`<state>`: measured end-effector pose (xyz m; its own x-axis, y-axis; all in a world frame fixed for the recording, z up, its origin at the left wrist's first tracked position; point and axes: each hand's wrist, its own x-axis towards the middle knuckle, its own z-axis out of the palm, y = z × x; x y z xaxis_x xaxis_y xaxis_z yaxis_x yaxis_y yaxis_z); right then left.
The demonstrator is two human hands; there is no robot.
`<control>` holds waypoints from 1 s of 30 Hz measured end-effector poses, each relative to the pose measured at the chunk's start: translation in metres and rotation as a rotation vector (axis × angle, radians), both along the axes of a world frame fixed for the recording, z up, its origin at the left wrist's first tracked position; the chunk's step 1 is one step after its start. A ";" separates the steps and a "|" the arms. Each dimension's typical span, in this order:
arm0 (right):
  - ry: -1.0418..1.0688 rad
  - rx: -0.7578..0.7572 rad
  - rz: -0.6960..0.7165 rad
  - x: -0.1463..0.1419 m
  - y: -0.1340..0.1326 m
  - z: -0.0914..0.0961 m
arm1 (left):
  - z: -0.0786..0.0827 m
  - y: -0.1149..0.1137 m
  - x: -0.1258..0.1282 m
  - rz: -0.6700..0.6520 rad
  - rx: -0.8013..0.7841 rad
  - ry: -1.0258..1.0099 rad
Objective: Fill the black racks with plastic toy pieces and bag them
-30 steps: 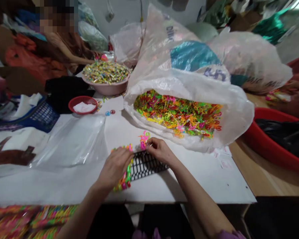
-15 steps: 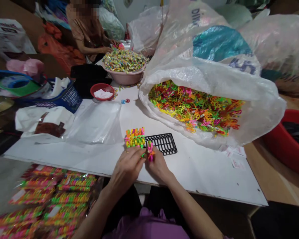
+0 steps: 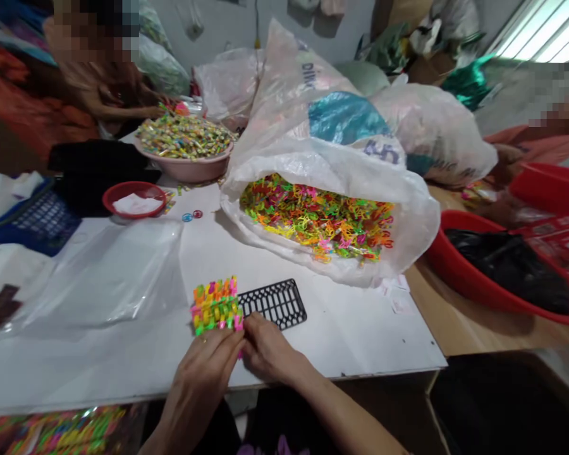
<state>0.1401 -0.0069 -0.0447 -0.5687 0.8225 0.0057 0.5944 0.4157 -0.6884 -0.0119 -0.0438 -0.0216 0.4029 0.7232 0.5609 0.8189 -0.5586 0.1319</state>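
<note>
1. At the near edge of the black slotted rack (image 3: 290,305), I see the left hand (image 3: 203,366) and the right hand (image 3: 271,351) close together, fingers almost meeting.
2. Both hands have their fingers bent in. A bit of pink plastic (image 3: 239,355) peeks out between them, but I can't tell which hand has it, or how tight the grip is.
3. Bright plastic pieces (image 3: 215,306) stand in rows on the left part of the rack. Its right part shows bare slots.
4. Behind the rack and to its right, an open white sack (image 3: 403,246) holds lots of loose pieces (image 3: 332,218). A clear plastic bag (image 3: 128,272) lies to the rack's left.
5. I think the step in hand is setting pieces into a row by the rack's near edge.
6. To me, the next move calls for lining up with a slot and pushing gently, without bumping the rows.
</note>
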 end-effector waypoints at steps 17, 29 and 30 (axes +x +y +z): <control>0.130 -0.135 0.019 0.005 0.001 0.000 | 0.027 -0.030 -0.040 0.252 -0.260 -0.121; 0.138 -0.168 -0.020 0.005 0.003 -0.009 | 0.012 -0.015 -0.034 0.230 -0.249 -0.223; 0.141 -0.175 -0.027 0.005 0.003 -0.009 | 0.013 -0.015 -0.035 0.228 -0.252 -0.220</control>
<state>0.1449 -0.0034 -0.0541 -0.5503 0.8328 -0.0604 0.4966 0.2683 -0.8255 -0.0467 -0.0593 -0.0091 0.1068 0.9062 0.4092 0.8551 -0.2937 0.4273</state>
